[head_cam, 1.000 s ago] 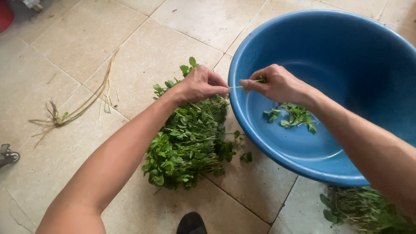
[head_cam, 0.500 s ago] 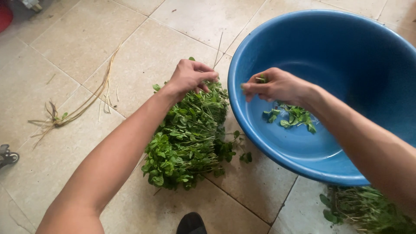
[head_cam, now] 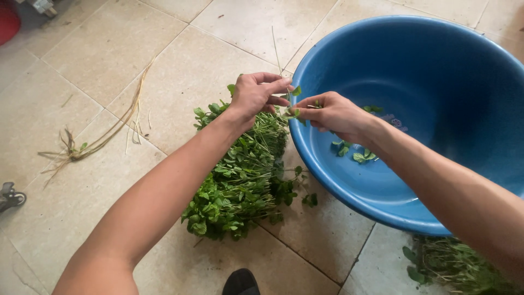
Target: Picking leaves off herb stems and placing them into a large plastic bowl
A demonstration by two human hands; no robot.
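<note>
Our left hand (head_cam: 255, 97), apart from the right hand (head_cam: 333, 113) half a second ago, now meets it, both grips pinching one leafy sprig (head_cam: 293, 111) at the blue basin (head_cam: 436, 65) rim, above the herb pile (head_cam: 240, 175).

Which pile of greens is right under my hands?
The big leafy heap on the tiles left of the blue basin; the other pile lies bottom right.

Stripped stems (head_cam: 101, 139) on tiled floor (head_cam: 98, 60)

Herb pile (head_cam: 243, 180) lying on the floor (head_cam: 109, 54) left of the basin (head_cam: 436, 180), picked leaves (head_cam: 355, 153) sitting inside it, discarded stems (head_cam: 98, 142) lying farther left, both hands (head_cam: 256, 95) (head_cam: 333, 112) meeting over its rim.
</note>
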